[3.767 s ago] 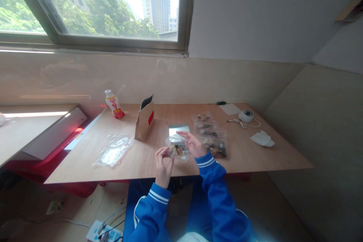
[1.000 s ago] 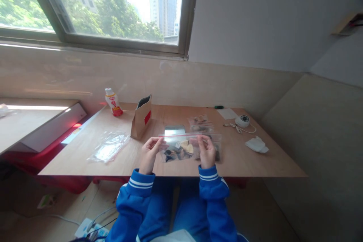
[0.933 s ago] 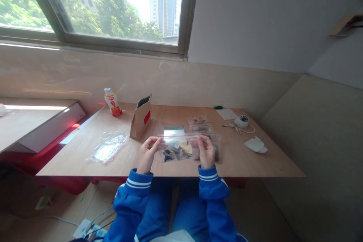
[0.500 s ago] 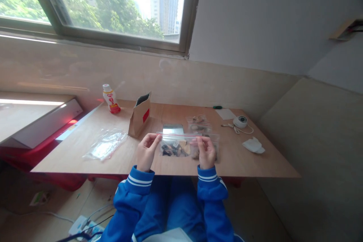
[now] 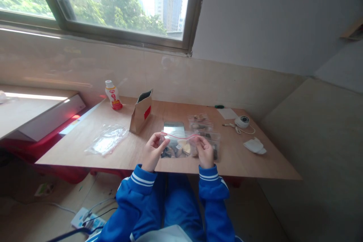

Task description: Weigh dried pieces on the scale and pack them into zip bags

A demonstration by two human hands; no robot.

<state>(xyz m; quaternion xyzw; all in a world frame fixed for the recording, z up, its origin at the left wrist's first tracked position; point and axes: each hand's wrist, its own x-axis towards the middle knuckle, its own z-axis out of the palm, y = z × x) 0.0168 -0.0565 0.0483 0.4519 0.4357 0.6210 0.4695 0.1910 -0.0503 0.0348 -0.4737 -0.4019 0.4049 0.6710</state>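
Between my two hands is a clear zip-lock bag with a red strip along its top, holding dark and tan pieces whose kind I cannot make out. My left hand pinches the bag's top left corner between thumb and fingers. At the top right corner my right hand pinches it likewise. The red strip sags in the middle. Just behind the bag lies a shiny flat rectangular object. More filled zip-lock bags lie behind and beside my right hand.
A brown paper bag stands open-topped on the wooden table, near a white-and-red bottle. Clear empty plastic bags lie at left. At right are a white dome camera, white tissue, paper and a green-handled tool.
My hands have come slightly closer together, and the bag's red top edge has gone from straight to sagging. Both hands still grip its corners. The whole view has shifted slightly.
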